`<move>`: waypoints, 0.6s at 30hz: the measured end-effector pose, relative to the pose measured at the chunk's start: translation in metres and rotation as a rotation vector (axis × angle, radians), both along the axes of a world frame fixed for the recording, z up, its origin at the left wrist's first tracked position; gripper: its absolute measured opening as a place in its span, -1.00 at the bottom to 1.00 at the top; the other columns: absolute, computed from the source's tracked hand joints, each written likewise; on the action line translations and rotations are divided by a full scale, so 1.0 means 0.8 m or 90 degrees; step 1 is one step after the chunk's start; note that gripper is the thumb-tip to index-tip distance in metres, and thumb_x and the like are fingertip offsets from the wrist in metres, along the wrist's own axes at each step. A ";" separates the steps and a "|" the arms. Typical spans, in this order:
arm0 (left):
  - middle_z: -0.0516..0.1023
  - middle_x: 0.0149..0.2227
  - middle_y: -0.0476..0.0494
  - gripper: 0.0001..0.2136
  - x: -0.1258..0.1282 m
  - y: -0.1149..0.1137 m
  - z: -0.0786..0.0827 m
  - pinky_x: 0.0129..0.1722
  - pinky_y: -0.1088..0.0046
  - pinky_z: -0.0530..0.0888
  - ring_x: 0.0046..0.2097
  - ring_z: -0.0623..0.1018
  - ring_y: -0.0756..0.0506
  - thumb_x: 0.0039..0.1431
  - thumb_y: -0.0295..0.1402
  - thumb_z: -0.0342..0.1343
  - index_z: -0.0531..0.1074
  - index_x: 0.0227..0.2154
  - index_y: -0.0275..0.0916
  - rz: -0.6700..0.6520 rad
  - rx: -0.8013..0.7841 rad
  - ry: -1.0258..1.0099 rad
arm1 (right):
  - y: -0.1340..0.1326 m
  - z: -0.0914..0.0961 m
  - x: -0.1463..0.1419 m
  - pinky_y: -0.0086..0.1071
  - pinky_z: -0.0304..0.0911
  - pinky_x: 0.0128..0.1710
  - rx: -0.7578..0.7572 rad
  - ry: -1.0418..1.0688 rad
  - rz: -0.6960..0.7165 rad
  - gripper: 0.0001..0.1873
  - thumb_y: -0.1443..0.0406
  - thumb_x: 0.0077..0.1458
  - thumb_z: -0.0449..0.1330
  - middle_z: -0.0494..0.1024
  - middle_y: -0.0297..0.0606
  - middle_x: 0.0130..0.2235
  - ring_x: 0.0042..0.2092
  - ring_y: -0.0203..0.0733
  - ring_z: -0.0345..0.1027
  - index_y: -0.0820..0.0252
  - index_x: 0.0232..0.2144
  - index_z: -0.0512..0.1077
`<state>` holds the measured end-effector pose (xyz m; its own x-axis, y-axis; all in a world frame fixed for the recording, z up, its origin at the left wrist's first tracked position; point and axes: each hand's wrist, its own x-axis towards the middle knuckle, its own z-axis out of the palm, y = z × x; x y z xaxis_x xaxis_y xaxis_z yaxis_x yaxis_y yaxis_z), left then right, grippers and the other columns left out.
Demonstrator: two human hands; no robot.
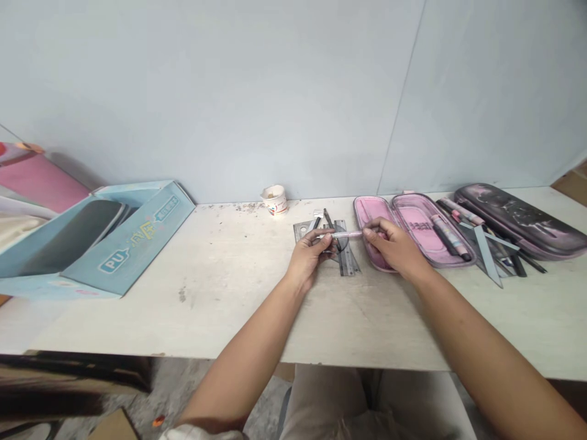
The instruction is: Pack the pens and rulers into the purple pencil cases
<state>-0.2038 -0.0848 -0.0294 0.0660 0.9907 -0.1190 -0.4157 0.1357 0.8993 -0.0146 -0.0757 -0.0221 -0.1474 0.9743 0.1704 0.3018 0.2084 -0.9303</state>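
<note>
The left hand (312,253) pinches one end of a slim, pale pen (347,234) between thumb and fingers, and the right hand (389,244) pinches the other end the same way. The pen lies nearly level between the two hands, above the tabletop; whether either end is a cap is too small to tell. Handling it well calls, I judge, for light fingertip pressure, both ends kept in one line and wrists steady, since a sideways twist could bend so thin a barrel. The right hand should also mind the open pink pencil case (435,264), whose near half sits right behind its fingers.

Clear plastic rulers (347,260) lie under and just beyond the left hand, partly hidden by it. To the right hand's right, past the open case, are a pale blue set square (488,256), assorted pens and a closed dark pencil case (523,220).

The whitish tabletop (220,305) is scuffed, with dark crumbs beyond the left hand, near a paper cup (275,200). Well to that hand's left stands a light blue cardboard box (137,250) holding a dark object. A plain grey wall (229,91) rises behind; a littered floor (177,388) shows below.
</note>
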 end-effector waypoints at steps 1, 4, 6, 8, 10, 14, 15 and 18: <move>0.48 -0.49 -0.06 -0.74 0.000 0.000 0.000 -0.47 0.55 0.40 -0.49 0.45 0.06 -0.16 -0.33 0.29 0.47 -0.34 -0.29 -0.002 -0.003 0.000 | 0.000 0.000 0.000 -0.45 0.08 -0.48 0.011 0.015 -0.001 -0.63 0.04 -0.01 0.09 0.37 -0.41 -0.49 -0.50 -0.35 0.16 0.13 -0.22 0.35; 0.48 -0.49 -0.06 -0.72 0.001 -0.002 0.002 -0.47 0.55 0.39 -0.49 0.45 0.06 -0.17 -0.32 0.29 0.47 -0.34 -0.30 -0.008 -0.007 0.004 | -0.001 0.001 -0.001 -0.45 0.07 -0.51 -0.020 0.022 0.012 -0.62 0.02 0.00 0.06 0.38 -0.39 -0.48 -0.52 -0.35 0.15 0.16 -0.25 0.34; 0.48 -0.49 -0.06 -0.72 0.002 -0.002 0.002 -0.47 0.55 0.38 -0.50 0.44 0.06 -0.17 -0.31 0.29 0.47 -0.35 -0.30 -0.012 -0.005 0.008 | -0.001 0.000 -0.001 -0.46 0.03 -0.54 -0.028 0.005 0.006 -0.65 0.01 0.00 0.05 0.31 -0.42 -0.54 -0.55 -0.36 0.10 0.17 -0.35 0.34; 0.48 -0.49 -0.05 -0.72 0.001 -0.001 0.003 -0.47 0.54 0.38 -0.50 0.44 0.06 -0.17 -0.30 0.29 0.46 -0.35 -0.30 -0.013 0.000 0.010 | -0.001 0.000 -0.001 -0.47 0.01 -0.54 0.012 0.001 -0.008 -0.70 0.06 -0.01 0.08 0.22 -0.47 -0.56 -0.55 -0.37 0.06 0.14 -0.33 0.34; 0.46 -0.51 -0.03 -0.73 0.000 0.001 0.003 -0.47 0.55 0.37 -0.51 0.42 0.08 -0.17 -0.28 0.29 0.44 -0.40 -0.30 -0.004 0.005 0.008 | -0.003 0.000 -0.004 -0.47 0.01 -0.52 0.066 -0.013 -0.040 -0.73 0.10 -0.02 0.11 0.16 -0.48 -0.56 -0.53 -0.37 0.04 0.11 -0.29 0.34; 0.36 -0.62 0.05 -0.70 -0.005 0.008 0.006 -0.57 0.61 0.29 -0.59 0.33 0.12 -0.19 -0.22 0.30 0.33 -0.53 -0.30 0.026 0.014 0.004 | -0.013 0.004 -0.013 -0.43 0.08 -0.45 0.179 -0.137 -0.102 -0.77 0.14 0.03 0.09 0.25 -0.42 -0.53 -0.48 -0.31 0.14 0.13 -0.31 0.37; 0.32 -0.65 0.06 -0.69 -0.007 0.010 0.007 -0.60 0.62 0.25 -0.61 0.30 0.12 -0.19 -0.20 0.29 0.30 -0.55 -0.30 0.029 0.018 0.003 | -0.016 0.005 -0.016 -0.41 0.11 -0.41 0.224 -0.164 -0.098 -0.79 0.16 0.05 0.07 0.33 -0.37 -0.48 -0.43 -0.29 0.20 0.14 -0.31 0.37; 0.22 -0.71 0.12 -0.63 -0.015 0.015 0.009 -0.68 0.63 0.14 -0.67 0.21 0.14 -0.17 -0.12 0.26 0.22 -0.61 -0.27 0.048 0.029 -0.010 | -0.021 0.009 -0.021 -0.36 0.16 -0.22 0.371 -0.218 -0.082 -0.81 0.23 0.13 -0.02 0.44 -0.22 -0.25 -0.20 -0.21 0.30 0.16 -0.33 0.35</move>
